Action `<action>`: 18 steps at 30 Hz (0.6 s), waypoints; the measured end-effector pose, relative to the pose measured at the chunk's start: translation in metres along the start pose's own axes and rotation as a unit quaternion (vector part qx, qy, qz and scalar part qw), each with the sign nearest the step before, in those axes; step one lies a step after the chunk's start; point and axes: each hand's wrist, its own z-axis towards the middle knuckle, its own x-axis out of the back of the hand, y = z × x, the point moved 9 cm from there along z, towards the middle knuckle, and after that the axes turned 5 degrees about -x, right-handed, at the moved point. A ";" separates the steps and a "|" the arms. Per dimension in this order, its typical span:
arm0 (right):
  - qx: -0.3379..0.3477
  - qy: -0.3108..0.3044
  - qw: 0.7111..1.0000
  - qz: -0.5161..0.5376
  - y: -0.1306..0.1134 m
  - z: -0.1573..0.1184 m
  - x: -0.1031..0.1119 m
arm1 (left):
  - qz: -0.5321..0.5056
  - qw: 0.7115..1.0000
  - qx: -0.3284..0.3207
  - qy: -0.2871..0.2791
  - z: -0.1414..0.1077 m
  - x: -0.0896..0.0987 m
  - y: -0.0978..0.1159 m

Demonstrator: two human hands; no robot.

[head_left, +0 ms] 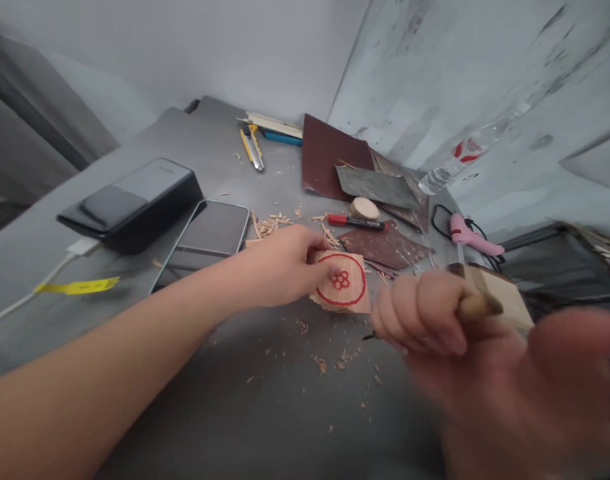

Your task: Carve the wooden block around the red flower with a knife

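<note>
A pale wooden block [355, 293] with a red circle and a small red flower drawn on its top lies on the grey table. My left hand [295, 263] grips the block's left side, thumb on the top face near the flower. To the right of the block, my right hand [435, 320] is closed around a carving tool with a wooden handle [482, 307]. The tool's dark tip [369, 337] shows past the fingers, apart from the block. Wood shavings [321, 364] are scattered in front of the block.
A phone [212, 230] and a black box-shaped device [139, 200] are at the left. Behind the block are a red marker [357, 221], a round wood slice [365, 208], leather sheets [332, 157] and yellow cutters [253, 148]. A bottle [452, 163] and pink glue gun [472, 237] stand right.
</note>
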 end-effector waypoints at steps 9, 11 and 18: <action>0.037 0.004 0.990 0.137 -0.013 0.040 -0.005 | -0.143 0.984 -0.004 0.110 0.018 -0.001 -0.015; 0.039 0.052 0.989 0.130 -0.008 0.045 -0.001 | -0.130 0.986 0.002 0.105 0.018 -0.005 -0.015; 0.072 0.115 0.985 0.103 0.013 0.047 -0.006 | -0.081 0.991 0.000 0.104 0.016 -0.005 -0.011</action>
